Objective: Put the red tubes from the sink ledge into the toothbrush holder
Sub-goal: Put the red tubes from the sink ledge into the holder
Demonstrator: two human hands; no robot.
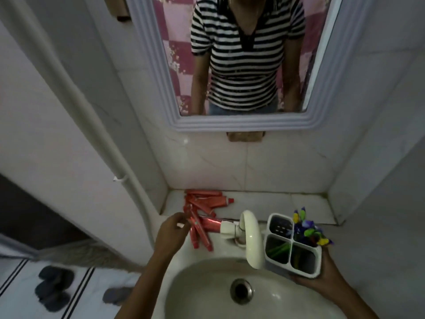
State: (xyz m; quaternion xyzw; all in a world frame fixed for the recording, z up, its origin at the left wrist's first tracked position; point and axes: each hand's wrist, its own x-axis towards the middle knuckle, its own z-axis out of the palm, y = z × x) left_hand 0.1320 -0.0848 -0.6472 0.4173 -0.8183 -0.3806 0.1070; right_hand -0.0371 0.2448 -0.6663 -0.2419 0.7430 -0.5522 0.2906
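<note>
Several red tubes [202, 203] lie in a loose pile on the tiled sink ledge and the left sink rim [184, 252]. My left hand [171, 230] reaches in from the left, thumb and fingers pinched on the flat end of one red tube [200, 233] that still rests on the rim. To the right of the tap, my right hand [322, 279] grips the white four-compartment toothbrush holder [279, 226] from below and tilts it towards me. Colourful toothbrushes [308, 229] stand in its back right compartment, and green items sit in the front ones.
A white curved tap [251, 238] stands between the tubes and the holder. The basin's drain [241, 291] is below. A framed mirror [161, 84] hangs above, reflecting a person in a striped top. A white pipe [92, 125] runs down the left wall. Dark slippers [54, 286] lie on the floor.
</note>
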